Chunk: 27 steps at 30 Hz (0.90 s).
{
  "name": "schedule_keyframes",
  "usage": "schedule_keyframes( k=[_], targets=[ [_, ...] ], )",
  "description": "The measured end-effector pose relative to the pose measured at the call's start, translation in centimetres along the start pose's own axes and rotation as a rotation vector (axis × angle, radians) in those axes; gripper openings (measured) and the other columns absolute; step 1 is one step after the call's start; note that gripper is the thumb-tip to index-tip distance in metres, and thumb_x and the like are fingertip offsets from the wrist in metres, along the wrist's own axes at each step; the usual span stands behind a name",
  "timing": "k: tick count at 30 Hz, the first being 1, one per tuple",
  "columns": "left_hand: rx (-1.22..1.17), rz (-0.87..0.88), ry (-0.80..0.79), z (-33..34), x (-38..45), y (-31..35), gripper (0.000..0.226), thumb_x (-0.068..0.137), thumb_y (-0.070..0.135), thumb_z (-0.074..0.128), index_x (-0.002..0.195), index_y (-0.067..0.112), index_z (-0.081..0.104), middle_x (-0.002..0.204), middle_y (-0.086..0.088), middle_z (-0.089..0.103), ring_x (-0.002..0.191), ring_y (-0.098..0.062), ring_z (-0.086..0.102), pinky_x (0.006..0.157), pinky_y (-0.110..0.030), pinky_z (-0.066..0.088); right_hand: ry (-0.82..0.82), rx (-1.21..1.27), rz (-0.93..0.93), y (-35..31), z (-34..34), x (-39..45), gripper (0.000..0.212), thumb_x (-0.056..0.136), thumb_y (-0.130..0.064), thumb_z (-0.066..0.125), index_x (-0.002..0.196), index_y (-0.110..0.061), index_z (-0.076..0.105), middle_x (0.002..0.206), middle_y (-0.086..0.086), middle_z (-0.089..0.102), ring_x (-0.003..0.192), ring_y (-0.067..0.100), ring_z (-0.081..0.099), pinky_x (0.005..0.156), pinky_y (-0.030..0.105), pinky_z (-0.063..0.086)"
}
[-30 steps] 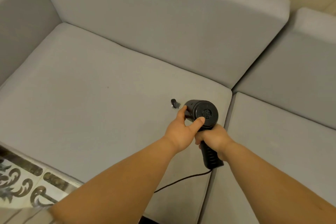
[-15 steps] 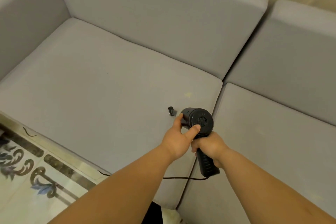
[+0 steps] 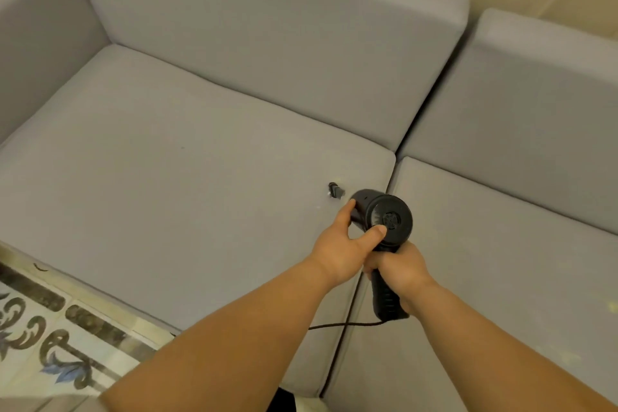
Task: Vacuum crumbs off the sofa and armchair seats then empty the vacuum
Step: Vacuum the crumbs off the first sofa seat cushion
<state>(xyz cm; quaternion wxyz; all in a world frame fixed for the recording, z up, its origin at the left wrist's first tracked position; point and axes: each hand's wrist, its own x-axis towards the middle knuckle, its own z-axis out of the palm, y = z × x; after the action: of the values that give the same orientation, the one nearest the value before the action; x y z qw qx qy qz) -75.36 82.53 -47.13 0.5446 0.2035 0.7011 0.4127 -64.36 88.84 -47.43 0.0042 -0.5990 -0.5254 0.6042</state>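
A black handheld vacuum (image 3: 384,217) hovers over the right end of the left grey seat cushion (image 3: 167,184), its nozzle (image 3: 335,190) touching the fabric beside a few pale crumbs. My right hand (image 3: 398,269) grips the ribbed handle from below. My left hand (image 3: 347,241) holds the round body, thumb on the rear cap and fingers along the side. A thin black cord (image 3: 347,324) trails from the handle across the seam.
A second grey seat cushion (image 3: 501,278) lies to the right, with faint pale specks. Grey back cushions (image 3: 267,43) and a left armrest (image 3: 36,43) enclose the seats. A patterned tile floor (image 3: 50,338) shows at the lower left.
The vacuum and both hands have drifted slightly toward the seam between the two seats, and the view has shifted with them. Both grips stay the same.
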Motion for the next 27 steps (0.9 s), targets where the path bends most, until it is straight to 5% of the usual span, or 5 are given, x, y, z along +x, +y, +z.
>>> schedule_keyframes(
  k=[10,27],
  targets=[
    [0.092,-0.019,-0.070,-1.7,6.1,1.5,0.079,0.085,0.050,0.061,0.149,0.036,0.017,0.146,0.003,0.041,0.130,-0.015,0.040,0.089,-0.021,0.031,0.045,0.081,0.071,-2.1,0.7,4.8,0.025,0.066,0.009,0.066,0.088,-0.001,0.064,0.072,0.014,0.061,0.066,0.029,0.056,0.059,0.034,0.046],
    [0.043,-0.051,0.023,-0.4,0.0,-1.2,0.079,0.086,0.047,0.061,0.150,0.030,0.018,0.148,0.002,0.039,0.135,-0.017,0.037,0.097,-0.023,0.030,-0.116,-0.054,0.112,0.8,0.5,1.1,0.027,0.061,0.005,0.066,0.086,-0.001,0.063,0.075,0.018,0.060,0.069,0.031,0.056,0.063,0.037,0.048]
  ],
)
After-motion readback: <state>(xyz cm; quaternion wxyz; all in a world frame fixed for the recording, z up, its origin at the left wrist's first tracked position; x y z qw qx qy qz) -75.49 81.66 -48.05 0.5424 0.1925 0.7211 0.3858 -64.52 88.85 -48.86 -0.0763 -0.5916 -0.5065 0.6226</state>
